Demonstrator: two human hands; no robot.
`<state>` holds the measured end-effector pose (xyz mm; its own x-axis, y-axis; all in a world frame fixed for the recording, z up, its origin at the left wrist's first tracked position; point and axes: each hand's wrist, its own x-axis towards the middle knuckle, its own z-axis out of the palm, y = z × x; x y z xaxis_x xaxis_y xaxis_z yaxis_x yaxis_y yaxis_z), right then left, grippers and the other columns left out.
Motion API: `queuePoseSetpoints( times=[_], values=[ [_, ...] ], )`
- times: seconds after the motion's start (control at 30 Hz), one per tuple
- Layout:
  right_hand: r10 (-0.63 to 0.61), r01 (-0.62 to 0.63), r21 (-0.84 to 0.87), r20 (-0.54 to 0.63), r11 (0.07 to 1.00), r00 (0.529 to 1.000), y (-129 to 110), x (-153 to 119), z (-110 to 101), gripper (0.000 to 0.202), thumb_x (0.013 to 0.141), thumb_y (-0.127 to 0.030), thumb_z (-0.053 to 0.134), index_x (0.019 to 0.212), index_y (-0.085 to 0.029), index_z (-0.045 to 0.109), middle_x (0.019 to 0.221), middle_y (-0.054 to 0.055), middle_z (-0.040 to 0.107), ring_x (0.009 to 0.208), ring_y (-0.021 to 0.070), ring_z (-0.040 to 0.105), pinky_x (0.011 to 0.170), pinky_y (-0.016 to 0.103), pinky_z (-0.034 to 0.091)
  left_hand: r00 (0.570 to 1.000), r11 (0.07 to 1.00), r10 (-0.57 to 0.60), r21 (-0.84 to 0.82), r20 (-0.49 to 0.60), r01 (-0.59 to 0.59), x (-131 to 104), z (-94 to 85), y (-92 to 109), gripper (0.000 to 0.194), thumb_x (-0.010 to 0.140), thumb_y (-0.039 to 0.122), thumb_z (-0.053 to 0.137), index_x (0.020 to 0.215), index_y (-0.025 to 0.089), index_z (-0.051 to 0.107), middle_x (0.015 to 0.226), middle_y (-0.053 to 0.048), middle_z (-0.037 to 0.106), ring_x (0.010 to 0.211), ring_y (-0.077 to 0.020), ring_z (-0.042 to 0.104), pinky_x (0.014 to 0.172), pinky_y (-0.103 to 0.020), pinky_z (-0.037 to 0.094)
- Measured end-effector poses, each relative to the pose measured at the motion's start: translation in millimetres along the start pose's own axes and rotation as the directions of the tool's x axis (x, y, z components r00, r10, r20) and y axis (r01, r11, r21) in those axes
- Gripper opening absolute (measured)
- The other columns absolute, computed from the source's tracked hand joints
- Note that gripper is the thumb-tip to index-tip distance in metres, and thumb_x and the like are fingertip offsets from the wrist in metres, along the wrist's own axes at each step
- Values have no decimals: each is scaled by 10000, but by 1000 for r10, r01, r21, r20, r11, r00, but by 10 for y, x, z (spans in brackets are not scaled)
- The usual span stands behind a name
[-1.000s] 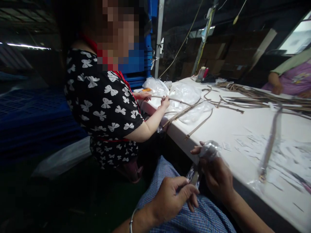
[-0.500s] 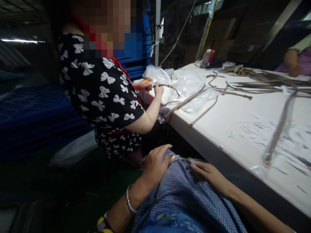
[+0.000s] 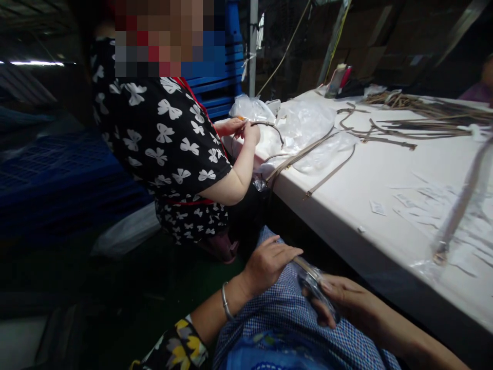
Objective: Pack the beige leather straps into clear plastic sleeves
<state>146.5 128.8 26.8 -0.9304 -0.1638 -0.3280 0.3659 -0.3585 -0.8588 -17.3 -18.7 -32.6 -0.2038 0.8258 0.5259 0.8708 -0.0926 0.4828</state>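
your right hand (image 3: 339,293) is partly closed, with the clear bag (image 3: 311,272) between its thumb and fingers. a tan strap (image 3: 304,264) shows inside the bag, which is over the checked cloth (image 3: 283,295) on your lap. your left hand (image 3: 269,263) has its fingers held out nearly straight, with their tips at the bag's far left end; you cannot tell if they grip it. the white table (image 3: 339,216) is to the right. on it, small paper cards (image 3: 419,203) lie near a bagged strap (image 3: 462,205). a big pile of straps (image 3: 435,109) is at the far right. to the left, a person (image 3: 165,149) holds a thin strap (image 3: 271,125) in both hands, by some clear plastic (image 3: 308,121).
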Motion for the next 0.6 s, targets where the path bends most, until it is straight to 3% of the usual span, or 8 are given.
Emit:
queuePoseSetpoints(
  times=[0.17, 0.3, 0.47, 0.53, 0.6],
  values=[
    [-106, 108, 42, -57, 993, 993, -47, -97, -22, 520, 847, -588, 578, 1156, -177, 653, 789, 52, 584, 700, 178, 507, 754, 360, 428, 981, 936, -174, -323, -86, 137, 40, 161, -45, 283, 969, 240, 465, 1175, 175, 648, 1082, -69, 727, 1002, -165, 666, 921, -301, 499],
    [-254, 277, 89, -205, 957, 945, -52, -120, -124, 419, 839, -481, 632, 1172, -231, 670, 803, 59, 616, 744, 203, 574, 840, 397, 481, 929, 806, -364, -525, -73, 274, 79, 293, 47, 258, 947, 297, 523, 1057, 160, 712, 946, -75, 747, 902, -172, 680, 848, -278, 506],
    [-484, 519, -65, -470, 853, 738, -87, 10, -136, 385, 885, -359, 578, 1264, -296, 599, 1081, 85, 676, 998, 264, 650, 920, 426, 516, 876, 586, -468, -702, 115, 405, 165, 284, 339, 343, 949, 371, 504, 874, 140, 746, 804, -70, 715, 777, -163, 649, 769, -268, 486],
    [-579, 554, -213, -485, 805, 655, -60, 96, -129, 400, 919, -339, 527, 1316, -294, 544, 1128, 88, 668, 1047, 270, 644, 926, 432, 523, 829, 431, -520, -775, 206, 463, 207, 245, 454, 359, 929, 411, 529, 882, 126, 742, 759, -65, 691, 721, -153, 629, 704, -255, 484],
    [-677, 525, -427, -427, 736, 600, 5, 165, -153, 392, 941, -304, 499, 1331, -275, 526, 1176, 94, 654, 1103, 270, 622, 967, 436, 502, 780, 279, -555, -819, 289, 501, 250, 199, 532, 370, 901, 438, 565, 876, 110, 734, 705, -54, 664, 651, -134, 602, 639, -238, 471]
  ],
)
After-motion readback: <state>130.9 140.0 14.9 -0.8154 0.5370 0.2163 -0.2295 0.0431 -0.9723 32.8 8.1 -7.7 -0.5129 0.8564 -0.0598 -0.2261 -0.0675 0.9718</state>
